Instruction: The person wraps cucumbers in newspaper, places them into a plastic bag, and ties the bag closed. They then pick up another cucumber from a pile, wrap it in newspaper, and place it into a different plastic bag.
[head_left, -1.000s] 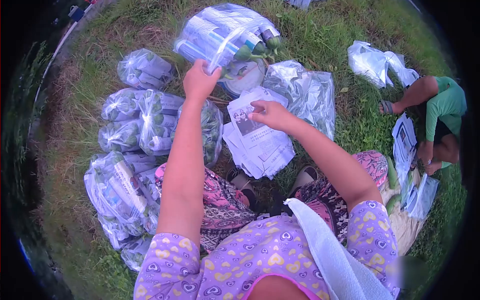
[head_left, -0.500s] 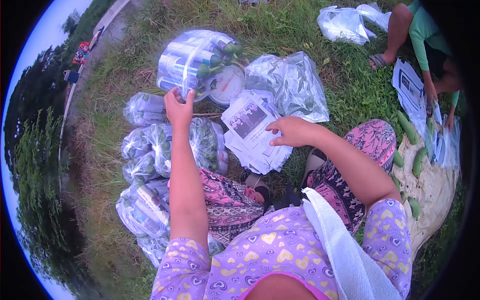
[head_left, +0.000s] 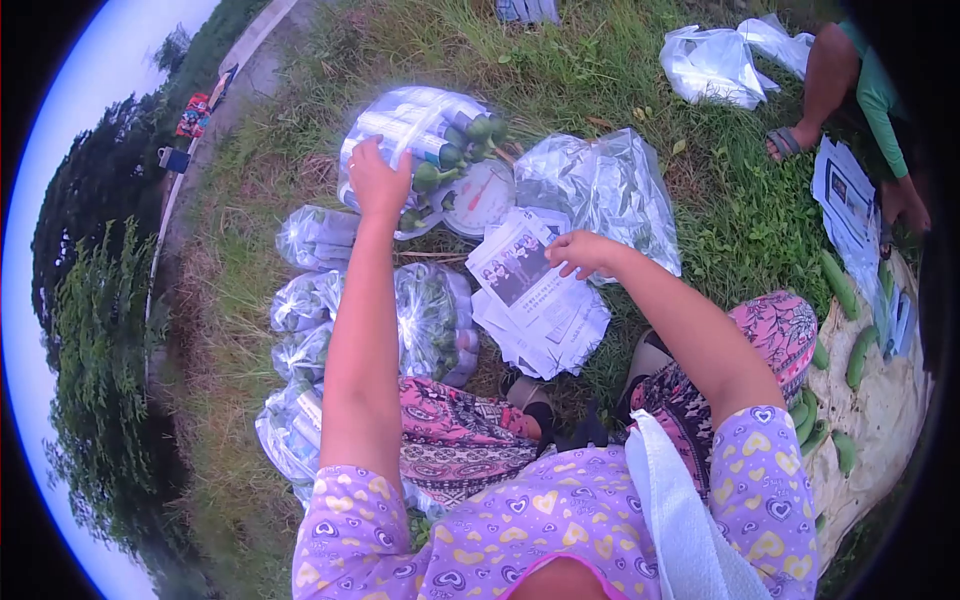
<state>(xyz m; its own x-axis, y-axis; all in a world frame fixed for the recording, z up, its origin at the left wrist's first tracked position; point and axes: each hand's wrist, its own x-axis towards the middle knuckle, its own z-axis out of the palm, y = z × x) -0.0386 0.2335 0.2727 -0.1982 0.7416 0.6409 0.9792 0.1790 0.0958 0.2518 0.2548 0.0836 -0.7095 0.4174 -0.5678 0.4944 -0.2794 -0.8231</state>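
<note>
My left hand (head_left: pixel 379 180) is at the near side of a clear plastic bag (head_left: pixel 425 115) packed with paper-wrapped green vegetables; its fingers are apart against the bag. The bag rests on a round dial scale (head_left: pixel 480 197). Over the upper right edge of a stack of printed paper sheets (head_left: pixel 535 295) is my right hand (head_left: pixel 585 255), fingers curled; whether a sheet edge is between them is too small to tell. Another clear plastic bag (head_left: pixel 600 190) lies just beyond my right hand.
Several filled bags (head_left: pixel 315 238) lie on the grass at the left. At the right, long green vegetables (head_left: pixel 861 356) lie on a pale sheet (head_left: pixel 880 430), near more printed paper (head_left: pixel 843 205). A co-worker's hand (head_left: pixel 905 203) and sandalled foot (head_left: pixel 793 141) show there. White plastic (head_left: pixel 710 68) lies farther back.
My left hand has moved up onto the side of the filled bag. My right hand has shifted toward the top of the paper stack, its fingers more curled. The whole view has shifted slightly.
</note>
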